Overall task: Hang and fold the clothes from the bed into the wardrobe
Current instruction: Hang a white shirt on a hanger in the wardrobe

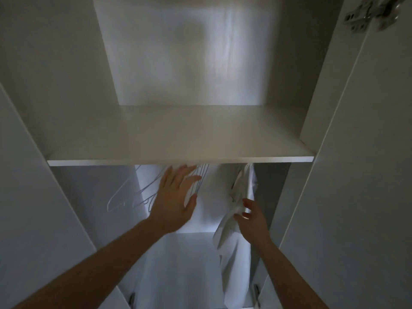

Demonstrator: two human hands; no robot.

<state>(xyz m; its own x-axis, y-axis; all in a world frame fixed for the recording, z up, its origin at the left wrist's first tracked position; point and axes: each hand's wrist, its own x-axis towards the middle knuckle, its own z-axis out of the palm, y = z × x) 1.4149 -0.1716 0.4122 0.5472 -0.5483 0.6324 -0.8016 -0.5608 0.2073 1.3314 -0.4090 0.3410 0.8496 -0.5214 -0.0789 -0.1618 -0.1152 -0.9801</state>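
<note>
Setting: inside of a white wardrobe (73, 63), dim, seen from its open front; no brand, label or writing can be read anywhere.
Garment: a white garment (243, 197) hangs under the shelf, right of centre in the lower half of the frame, bunched at the top and trailing down to the lower edge.
Right hand: the right hand (253, 221) sits at the garment's right edge, lower right of centre; its fingertips touch the cloth, fingers loosely bent, and whether they pinch it cannot be told.
Left hand: the left hand (176, 197) reaches up at centre, palm forward, fingers straight and spread, holding nothing, just in front of the hangers.
Hangers: several bare white hangers (138, 192) hang in a tilted cluster left of centre, below the shelf.
Shelf: a white shelf (178, 134) spans the middle of the frame.
Door: a white door (367, 175) stands open along the right side, with a metal hinge (370, 13) in the upper right corner.
</note>
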